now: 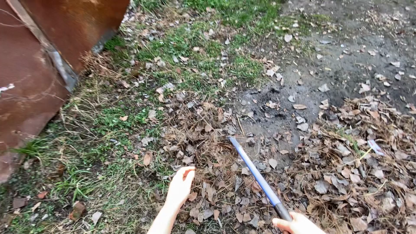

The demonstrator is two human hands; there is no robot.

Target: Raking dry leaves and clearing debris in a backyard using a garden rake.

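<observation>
Both hands matter: right hand (pixel 298 224) grips the blue rake handle (pixel 255 173) firmly, while the open, empty left hand (pixel 180 185) should join it for steadier pulls through dry leaves (pixel 346 173).

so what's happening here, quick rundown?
A person stands outdoors over ground covered in dry leaves and patchy grass. The right hand grips the dark end of a long blue handle that slants away toward the leaf litter; its far end is lost among the leaves. The left hand is open and empty, reaching out over the leaves. A rusty metal wall stands at the upper left.
</observation>
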